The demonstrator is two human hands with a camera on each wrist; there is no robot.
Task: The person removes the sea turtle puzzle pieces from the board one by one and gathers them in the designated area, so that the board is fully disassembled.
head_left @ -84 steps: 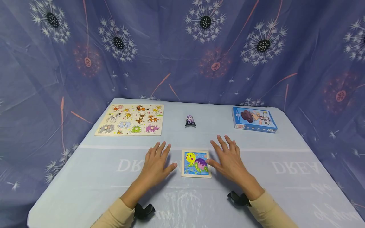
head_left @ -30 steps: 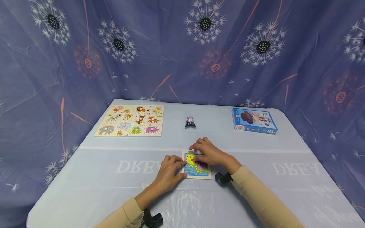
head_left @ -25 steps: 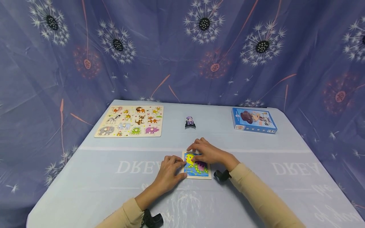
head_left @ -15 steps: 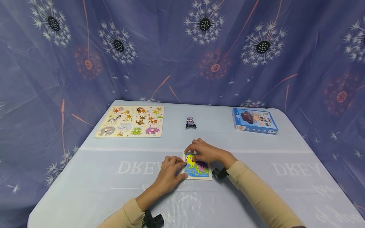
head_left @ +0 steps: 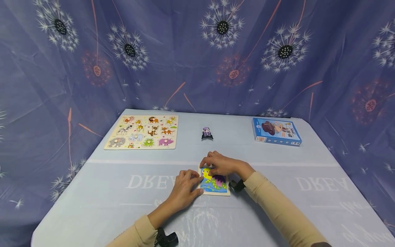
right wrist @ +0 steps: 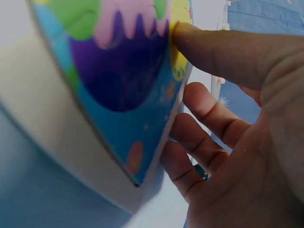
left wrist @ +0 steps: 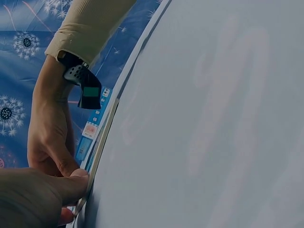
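Observation:
A small square jigsaw puzzle [head_left: 215, 186] with a turtle picture and a pale wooden frame lies on the table in the head view. My left hand [head_left: 184, 188] holds its left edge, thumb near the lower left corner. In the left wrist view that thumb [left wrist: 73, 185] sits right at the frame's thin edge. My right hand [head_left: 223, 165] reaches over the far side, covering part of the picture. The right wrist view shows its thumb [right wrist: 213, 50] on the yellow turtle head and its bent fingers [right wrist: 194, 133] along the frame's outer edge.
An animal knob puzzle board [head_left: 142, 133] lies at the back left of the table [head_left: 117, 192]. A small purple figure on a black base [head_left: 206, 133] stands at the back middle. At the back right is a blue box [head_left: 276, 131]. A patterned curtain [head_left: 185, 55] hangs behind.
Both hands were spread on either side of the turtle puzzle and have come in to hold its edges. Over the last second my right hand has shifted slightly left; the puzzle's picture looks the same.

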